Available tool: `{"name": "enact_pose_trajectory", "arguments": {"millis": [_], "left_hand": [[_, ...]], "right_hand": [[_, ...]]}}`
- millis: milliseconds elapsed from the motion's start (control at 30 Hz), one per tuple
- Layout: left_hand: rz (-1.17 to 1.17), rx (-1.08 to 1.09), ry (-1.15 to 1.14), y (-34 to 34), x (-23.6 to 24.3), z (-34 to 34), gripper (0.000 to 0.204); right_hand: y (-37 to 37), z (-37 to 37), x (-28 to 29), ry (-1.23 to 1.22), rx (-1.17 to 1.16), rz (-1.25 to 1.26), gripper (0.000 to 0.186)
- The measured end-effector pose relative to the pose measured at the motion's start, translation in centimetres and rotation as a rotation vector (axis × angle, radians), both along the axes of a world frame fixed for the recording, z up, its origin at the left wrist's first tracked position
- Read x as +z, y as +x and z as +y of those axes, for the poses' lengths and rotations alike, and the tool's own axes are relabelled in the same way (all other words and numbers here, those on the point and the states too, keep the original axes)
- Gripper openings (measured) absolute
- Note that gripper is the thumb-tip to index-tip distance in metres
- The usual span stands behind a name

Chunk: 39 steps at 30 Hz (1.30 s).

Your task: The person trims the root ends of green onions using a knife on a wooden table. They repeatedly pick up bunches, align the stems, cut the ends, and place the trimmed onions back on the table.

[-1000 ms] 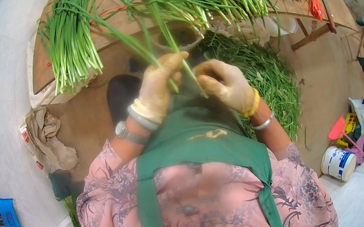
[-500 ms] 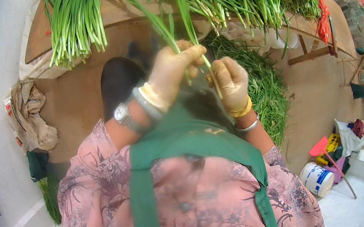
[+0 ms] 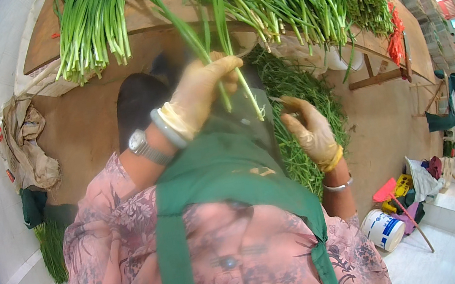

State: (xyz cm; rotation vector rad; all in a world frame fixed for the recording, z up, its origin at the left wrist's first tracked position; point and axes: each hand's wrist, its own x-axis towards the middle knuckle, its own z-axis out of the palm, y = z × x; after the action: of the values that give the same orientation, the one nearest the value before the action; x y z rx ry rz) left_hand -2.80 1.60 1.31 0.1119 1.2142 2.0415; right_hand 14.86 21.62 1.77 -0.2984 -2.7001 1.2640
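My left hand [image 3: 200,95], in a pale translucent glove, is closed around a few chives [image 3: 224,28]. Their long green leaves reach up toward the table, and pale stem ends hang below my fingers, the longer one with thin frayed bits at its tip. To the right of those ends, my right hand [image 3: 313,132], gloved too, is apart from the stems. Its fingers are curved, with a gap to the thumb and nothing visible between them. Below it lies a heap of loose green leaves [image 3: 308,155].
A bundle of chives [image 3: 92,35] lies at the left of the wooden table [image 3: 40,50], and a larger pile [image 3: 300,0] at its right. Red ties [image 3: 397,38] hang off the right edge. A white bucket [image 3: 383,230] stands at lower right; crumpled cloth [image 3: 29,142] lies at left.
My right hand has let go of the stem and moved down and right, its fingers opening. My left hand still holds the chives and has shifted slightly left.
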Motion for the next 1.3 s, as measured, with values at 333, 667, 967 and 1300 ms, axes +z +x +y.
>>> {"name": "enact_pose_trajectory", "arguments": {"millis": [333, 667, 967, 1300], "left_hand": [[-0.096, -0.15, 0.278, -0.9, -0.4, -1.1, 0.042], [-0.225, -0.039, 0.417, -2.2, 4.0, -4.0, 0.047], [-0.152, -0.187, 0.333, -0.1, 3.0, -4.1, 0.05], [-0.08, -0.355, 0.175, 2.7, 4.6, -8.0, 0.03]], "right_hand": [[-6.9, -7.8, 0.7, -0.527, 0.142, 0.133, 0.022], [-3.2, -4.8, 3.7, -0.384, -0.071, 0.147, 0.02], [-10.4, -2.5, 8.4, 0.685, -0.08, 0.288, 0.031], [-18.1, 5.8, 9.3, 0.695, -0.277, 0.042, 0.022]]}}
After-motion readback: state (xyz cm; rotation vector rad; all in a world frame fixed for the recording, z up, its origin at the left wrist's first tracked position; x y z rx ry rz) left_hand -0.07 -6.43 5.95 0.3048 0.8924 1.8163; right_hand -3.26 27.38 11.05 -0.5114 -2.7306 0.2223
